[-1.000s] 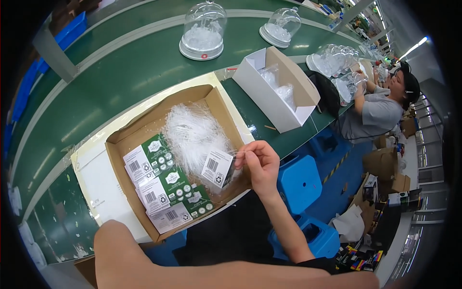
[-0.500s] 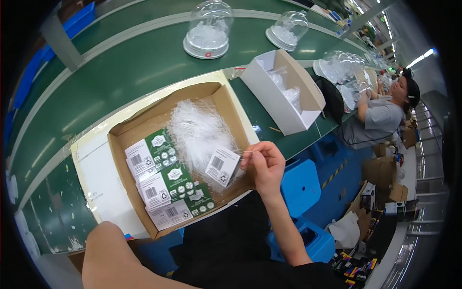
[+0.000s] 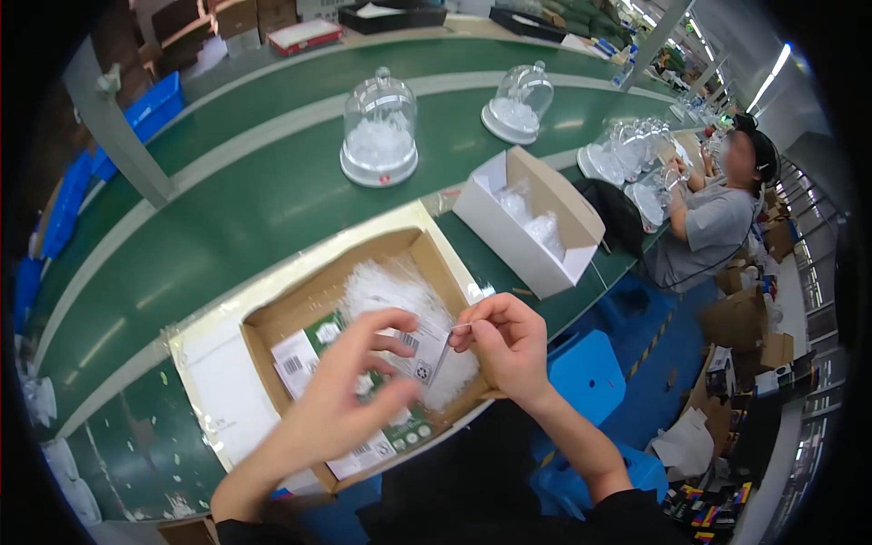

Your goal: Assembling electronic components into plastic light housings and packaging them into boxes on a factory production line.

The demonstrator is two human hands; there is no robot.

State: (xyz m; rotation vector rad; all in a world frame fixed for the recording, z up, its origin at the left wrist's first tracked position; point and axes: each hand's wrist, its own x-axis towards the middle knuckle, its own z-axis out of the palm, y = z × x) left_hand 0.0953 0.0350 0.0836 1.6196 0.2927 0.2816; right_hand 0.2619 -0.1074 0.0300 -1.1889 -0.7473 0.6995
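Between thumb and fingertips, my right hand (image 3: 510, 350) pinches a thin clear plastic tag fastener. From it hangs a white card tag (image 3: 432, 347) printed with a barcode. Spread and slightly smeared, the fingers of my left hand (image 3: 341, 395) hover at the tag's left side; whether they touch it is unclear. Both hands are over a shallow cardboard tray (image 3: 443, 268). A heap of white plastic tag fasteners (image 3: 386, 283) fills its far right part. Stacks of green and white cards (image 3: 292, 363) lie at its left, partly hidden by my left hand.
A white flat box (image 3: 218, 381) lies under the tray on the green conveyor table (image 3: 245, 236). Clear domes on white bases (image 3: 381, 136) stand beyond. An open white box (image 3: 513, 250) with wrapped items sits right. A co-worker (image 3: 713, 222) is farther right, past a blue stool (image 3: 589, 377).
My left hand has risen from the lower left to the hanging tag. My right hand keeps its pinch on the fastener. The whole view has tilted up, so the scene sits lower.
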